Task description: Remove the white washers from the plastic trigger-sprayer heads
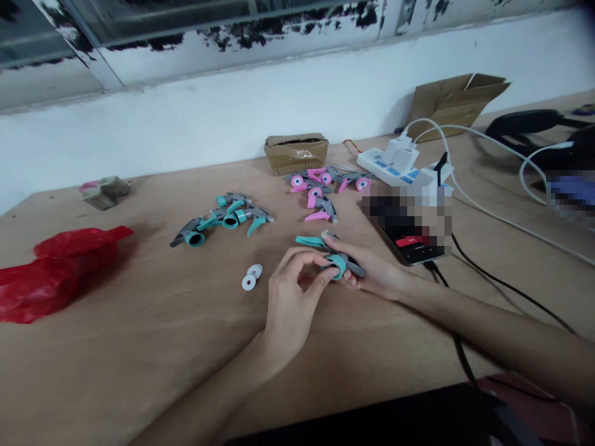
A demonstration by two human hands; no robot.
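Note:
My right hand (372, 267) is wrapped round a grey and teal trigger spray head (338, 265), its teal lever pointing left. The thumb and forefinger of my left hand (292, 285) are closed at the teal collar ring; whether something small sits between those fingertips is hidden. On the table left of my left hand lie several white washers (249, 282), partly overlapping. Beyond them is a loose group of teal and grey spray heads (231, 220), some with the open collar facing me. Pink and grey spray heads (320, 204) lie behind my hands, with white discs in their collars.
A red plastic bag (60, 266) lies at left on the wooden table (162, 347). A small cardboard box (297, 153) stands near the wall. At right are a phone (404, 232) with a black cable, a power strip (381, 166) with chargers, and a larger carton (450, 105).

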